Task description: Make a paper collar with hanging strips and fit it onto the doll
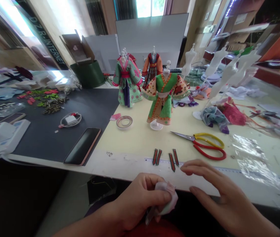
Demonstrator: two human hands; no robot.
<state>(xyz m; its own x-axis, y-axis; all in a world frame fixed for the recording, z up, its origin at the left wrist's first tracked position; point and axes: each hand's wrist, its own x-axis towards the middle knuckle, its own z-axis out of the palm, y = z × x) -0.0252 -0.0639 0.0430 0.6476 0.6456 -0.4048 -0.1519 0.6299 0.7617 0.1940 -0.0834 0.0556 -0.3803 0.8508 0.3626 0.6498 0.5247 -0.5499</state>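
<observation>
Below the table's front edge, my left hand (146, 199) is closed around a small bundle of pale pink and white fabric (169, 199), pinched under the thumb. A clear strip hangs beneath that hand. My right hand (216, 191) is open, fingers apart, over the front edge. Its fingertips are nearest to several short green-and-red striped ribbon pieces (172, 162), which lie in two groups across a clear ruler (204, 167). Behind them rest scissors (199, 143) with one yellow and one red handle. A mini mannequin in a green and floral robe (163, 95) stands farther back.
Left of centre lie a phone (82, 146), a tape roll (124, 122) and a coiled cable with a white charger (70, 120). More dressed mannequins (127, 80) stand behind. At right are bare white mannequins (216, 62), fabric scraps (215, 118) and clear plastic bags (253, 161).
</observation>
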